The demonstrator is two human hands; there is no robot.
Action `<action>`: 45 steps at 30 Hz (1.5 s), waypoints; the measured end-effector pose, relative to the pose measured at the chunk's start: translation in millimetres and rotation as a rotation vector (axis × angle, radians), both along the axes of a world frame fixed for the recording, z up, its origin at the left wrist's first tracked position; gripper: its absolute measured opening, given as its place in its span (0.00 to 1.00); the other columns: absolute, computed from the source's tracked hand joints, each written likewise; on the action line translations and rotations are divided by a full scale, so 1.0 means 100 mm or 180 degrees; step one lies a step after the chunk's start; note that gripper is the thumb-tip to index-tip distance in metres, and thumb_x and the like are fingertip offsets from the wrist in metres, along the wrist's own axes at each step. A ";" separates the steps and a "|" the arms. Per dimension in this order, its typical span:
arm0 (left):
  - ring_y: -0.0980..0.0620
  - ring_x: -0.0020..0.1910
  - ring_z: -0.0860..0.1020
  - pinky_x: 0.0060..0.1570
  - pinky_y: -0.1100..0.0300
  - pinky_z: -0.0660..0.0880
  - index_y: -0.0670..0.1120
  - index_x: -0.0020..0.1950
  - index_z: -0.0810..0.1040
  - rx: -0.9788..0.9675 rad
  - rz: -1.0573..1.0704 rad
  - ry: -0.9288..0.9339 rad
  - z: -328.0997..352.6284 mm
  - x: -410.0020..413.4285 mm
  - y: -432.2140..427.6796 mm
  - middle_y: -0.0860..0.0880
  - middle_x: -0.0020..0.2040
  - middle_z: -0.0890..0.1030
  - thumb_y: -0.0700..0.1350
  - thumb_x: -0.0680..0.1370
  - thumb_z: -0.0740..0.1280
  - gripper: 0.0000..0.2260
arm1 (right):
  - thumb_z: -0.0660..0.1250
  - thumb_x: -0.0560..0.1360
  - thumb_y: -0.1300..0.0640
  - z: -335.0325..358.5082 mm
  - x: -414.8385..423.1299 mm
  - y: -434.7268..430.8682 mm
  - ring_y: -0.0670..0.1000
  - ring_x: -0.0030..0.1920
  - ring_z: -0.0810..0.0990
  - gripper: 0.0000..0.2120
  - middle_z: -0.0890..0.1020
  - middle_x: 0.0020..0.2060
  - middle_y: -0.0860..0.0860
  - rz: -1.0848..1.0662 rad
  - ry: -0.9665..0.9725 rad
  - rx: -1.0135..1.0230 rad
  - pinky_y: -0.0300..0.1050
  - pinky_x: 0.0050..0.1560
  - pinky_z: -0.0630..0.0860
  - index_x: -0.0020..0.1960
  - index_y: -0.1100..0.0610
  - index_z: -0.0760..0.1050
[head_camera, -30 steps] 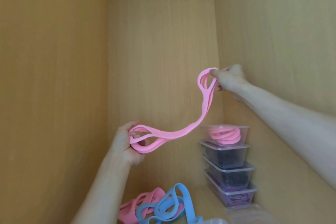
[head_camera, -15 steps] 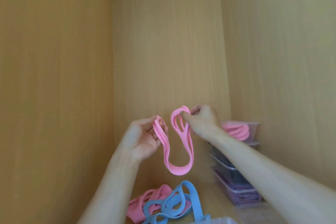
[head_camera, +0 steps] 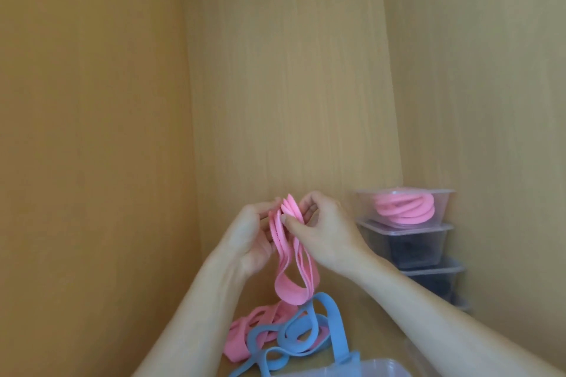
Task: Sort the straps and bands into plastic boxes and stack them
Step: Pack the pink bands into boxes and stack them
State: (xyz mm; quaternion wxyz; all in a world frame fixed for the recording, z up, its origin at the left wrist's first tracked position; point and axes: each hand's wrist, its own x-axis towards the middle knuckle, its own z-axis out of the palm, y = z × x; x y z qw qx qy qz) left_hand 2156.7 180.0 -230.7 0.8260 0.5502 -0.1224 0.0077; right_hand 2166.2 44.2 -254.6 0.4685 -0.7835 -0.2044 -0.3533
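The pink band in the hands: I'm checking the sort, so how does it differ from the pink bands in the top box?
The held pink band hangs in long folded loops, pinched by the left hand and right hand; the boxed pink bands lie coiled flat. The held pink band is in mid-air; the boxed pink bands sit inside the top box. Both are the same pink.

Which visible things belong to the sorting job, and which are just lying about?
In the job: pink band held by left hand and right hand; loose pink bands; blue bands; stacked boxes; near clear box.
Lying about: only wooden walls.
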 end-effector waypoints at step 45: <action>0.47 0.57 0.82 0.56 0.53 0.78 0.45 0.69 0.75 0.1450 -0.0527 -0.0956 -0.09 -0.05 0.14 0.45 0.59 0.83 0.49 0.67 0.78 0.32 | 0.81 0.68 0.54 0.39 -0.14 -0.69 0.48 0.43 0.84 0.15 0.87 0.45 0.53 0.0939 0.0819 -0.0488 0.47 0.50 0.81 0.51 0.55 0.82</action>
